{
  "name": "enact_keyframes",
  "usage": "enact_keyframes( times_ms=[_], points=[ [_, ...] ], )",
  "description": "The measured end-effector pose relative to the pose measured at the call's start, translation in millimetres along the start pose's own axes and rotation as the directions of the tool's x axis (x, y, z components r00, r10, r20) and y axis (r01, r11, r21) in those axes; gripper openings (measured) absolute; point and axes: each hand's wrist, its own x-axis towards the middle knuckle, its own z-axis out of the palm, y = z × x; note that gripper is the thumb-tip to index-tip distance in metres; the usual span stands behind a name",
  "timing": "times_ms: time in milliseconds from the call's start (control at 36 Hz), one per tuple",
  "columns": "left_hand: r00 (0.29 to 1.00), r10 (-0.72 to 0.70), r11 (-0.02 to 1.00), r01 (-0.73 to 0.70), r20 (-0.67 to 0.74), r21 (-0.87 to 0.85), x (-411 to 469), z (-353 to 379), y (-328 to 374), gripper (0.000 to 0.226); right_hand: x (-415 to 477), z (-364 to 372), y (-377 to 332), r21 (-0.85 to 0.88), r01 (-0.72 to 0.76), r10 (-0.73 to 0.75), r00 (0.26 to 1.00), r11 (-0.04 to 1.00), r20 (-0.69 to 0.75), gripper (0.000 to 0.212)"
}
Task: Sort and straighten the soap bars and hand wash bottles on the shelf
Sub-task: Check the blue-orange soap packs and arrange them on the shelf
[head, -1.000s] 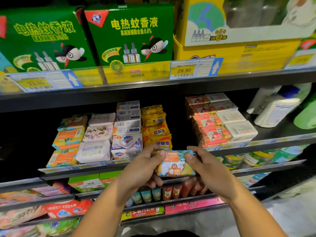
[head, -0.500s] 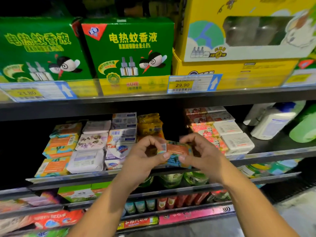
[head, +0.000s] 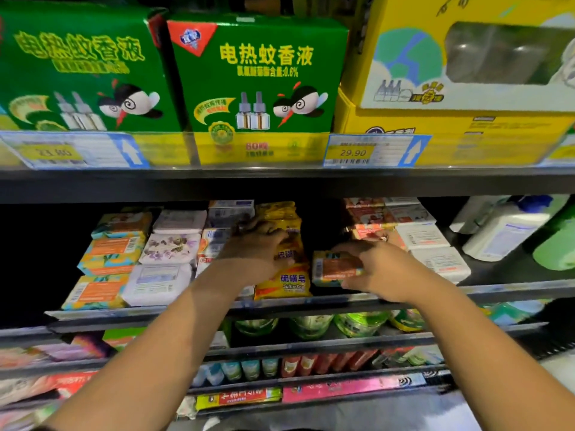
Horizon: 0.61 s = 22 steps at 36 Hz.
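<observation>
Right hand (head: 382, 270) pinches a small orange-and-teal wrapped soap bar (head: 336, 269), low in the gap just right of the yellow plastic sulphur-soap packs (head: 284, 279) on the dark metal shelf (head: 513, 289). Whether it touches the shelf is hidden. Left hand (head: 258, 244) lies over those packs, fingertips out of sight, grip unclear. Far right, a white plastic hand wash bottle with a blue cap (head: 504, 234) is blurred, and a pale green bottle (head: 557, 247) is cut off.

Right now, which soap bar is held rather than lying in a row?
The orange-and-teal bar, pinched by the right hand in the gap between the yellow sulfur soaps and the red soaps. The rest lie in rows.
</observation>
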Motion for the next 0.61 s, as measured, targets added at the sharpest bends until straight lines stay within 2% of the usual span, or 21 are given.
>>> enact_keyframes(
  times_ms=[83, 222, 333, 389, 611],
  points=[
    [0.997, -0.004, 1.0, 0.002, 0.083, 0.021, -1.4, 17.1, -6.3, 0.066, 9.6, 6.1, 0.7, 0.032, 0.008, -0.009, 0.999, 0.999, 0.045, 0.067],
    [0.999, -0.018, 0.999, 0.019, 0.036, -0.051, -2.4, 27.4, -11.9, 0.066, 23.2, 23.8, 6.9, 0.092, 0.01, -0.018, 0.996, 0.996, 0.09, 0.07],
    [1.0, -0.017, 0.999, 0.017, 0.004, -0.043, -3.2, 30.8, -14.7, 0.066, 31.0, 28.7, 7.1, -0.016, -0.029, 0.031, 0.991, 0.999, 0.133, 0.067],
    [1.0, -0.018, 0.999, 0.018, -0.008, -0.032, -2.8, 32.7, -15.9, 0.067, 32.3, 24.8, 3.3, -0.01, -0.047, 0.048, 0.988, 0.999, 0.145, 0.061],
    [0.999, -0.006, 1.0, 0.006, -0.04, -0.004, 1.4, 39.9, -18.8, 0.069, 32.1, 21.0, -5.4, 0.052, -0.094, 0.084, 0.983, 0.994, 0.165, 0.063]
  ],
)
